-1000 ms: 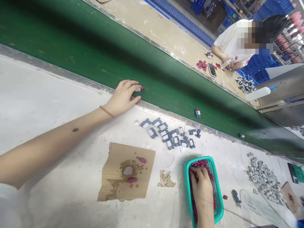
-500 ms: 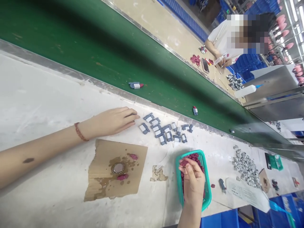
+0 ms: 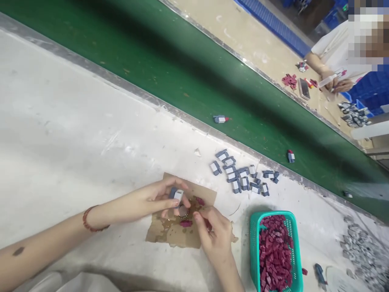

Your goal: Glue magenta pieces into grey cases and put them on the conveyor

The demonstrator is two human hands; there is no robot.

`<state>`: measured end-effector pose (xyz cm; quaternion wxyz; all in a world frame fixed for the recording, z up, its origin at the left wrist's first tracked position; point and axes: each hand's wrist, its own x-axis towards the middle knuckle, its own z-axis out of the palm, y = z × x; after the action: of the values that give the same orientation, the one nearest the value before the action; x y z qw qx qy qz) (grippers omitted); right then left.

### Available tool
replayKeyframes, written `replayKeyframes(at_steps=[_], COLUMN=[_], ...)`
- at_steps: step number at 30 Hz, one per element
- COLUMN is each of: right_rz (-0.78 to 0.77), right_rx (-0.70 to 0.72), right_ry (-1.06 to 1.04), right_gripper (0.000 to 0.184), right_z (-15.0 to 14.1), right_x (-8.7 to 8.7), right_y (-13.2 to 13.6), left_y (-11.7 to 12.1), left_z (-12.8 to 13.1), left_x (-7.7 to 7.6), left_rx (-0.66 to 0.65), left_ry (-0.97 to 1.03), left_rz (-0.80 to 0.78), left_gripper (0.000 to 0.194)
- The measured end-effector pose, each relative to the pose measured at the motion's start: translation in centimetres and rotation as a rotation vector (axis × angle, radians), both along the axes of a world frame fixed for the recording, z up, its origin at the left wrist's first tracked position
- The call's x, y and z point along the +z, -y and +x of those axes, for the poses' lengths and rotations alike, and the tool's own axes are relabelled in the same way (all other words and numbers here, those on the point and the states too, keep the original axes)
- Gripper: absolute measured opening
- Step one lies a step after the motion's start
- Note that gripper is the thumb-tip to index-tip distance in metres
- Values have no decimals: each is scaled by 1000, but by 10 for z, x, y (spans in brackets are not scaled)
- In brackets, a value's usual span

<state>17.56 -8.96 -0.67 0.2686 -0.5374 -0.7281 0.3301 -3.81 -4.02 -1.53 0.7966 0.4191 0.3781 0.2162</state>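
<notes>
My left hand (image 3: 170,198) pinches a small blue-grey and white plastic part (image 3: 178,197) over the left side of a stained cardboard piece (image 3: 179,238). My right hand (image 3: 214,231) is closed in a pinch at the cardboard's right side; a dark red sliver shows between its fingers, mostly hidden. Between the hands, a small round dish (image 3: 183,211) sits on the cardboard in wet stains. Dark red plastic pieces lie beside it, one below (image 3: 186,223) and one above right (image 3: 199,201). Behind my hands, several blue-grey and white parts (image 3: 231,170) lie loosely grouped on the white table.
A green basket (image 3: 253,243) full of dark red pieces stands at my right. Many grey-white parts (image 3: 361,251) lie farther right. Beyond the table's metal edge runs a green belt (image 3: 152,81) carrying a few assembled parts. Across it, a person (image 3: 337,52) works at another table.
My left hand has come back from the group of parts to the cardboard, now holding one part. My right hand has moved left from the basket to the cardboard. The view has shifted.
</notes>
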Motion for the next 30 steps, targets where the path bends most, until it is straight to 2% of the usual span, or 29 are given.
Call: replayKeyframes(at_steps=[4, 7, 13, 20, 23, 26, 30], right_rz=[203, 278, 307, 241, 44, -184, -271], right_rx=[201, 227, 234, 227, 124, -94, -298], right_ry=[112, 227, 268, 204, 16, -243, -592], right_gripper=[33, 31, 29, 32, 27, 18, 20], right_z=[-17, -20, -19, -23, -16, -7, -7], right_x=[-12, -19, -21, -20, -19, -19, -20], right_y=[-2, -1, -1, -3, -3, -2, -1], left_y=[10, 13, 19, 29, 31, 32, 34], left_z=[-3, 0, 6, 9, 8, 4, 1], left_x=[-7, -7, -9, -27, -32, -34, -34], left_rx=[202, 280, 274, 355, 333, 249, 126], left_ry=[-133, -204, -253, -220, -195, -238, -265], left_rz=[114, 225, 336, 425, 465, 519, 671], left_gripper=[31, 25, 19, 19, 17, 19, 27])
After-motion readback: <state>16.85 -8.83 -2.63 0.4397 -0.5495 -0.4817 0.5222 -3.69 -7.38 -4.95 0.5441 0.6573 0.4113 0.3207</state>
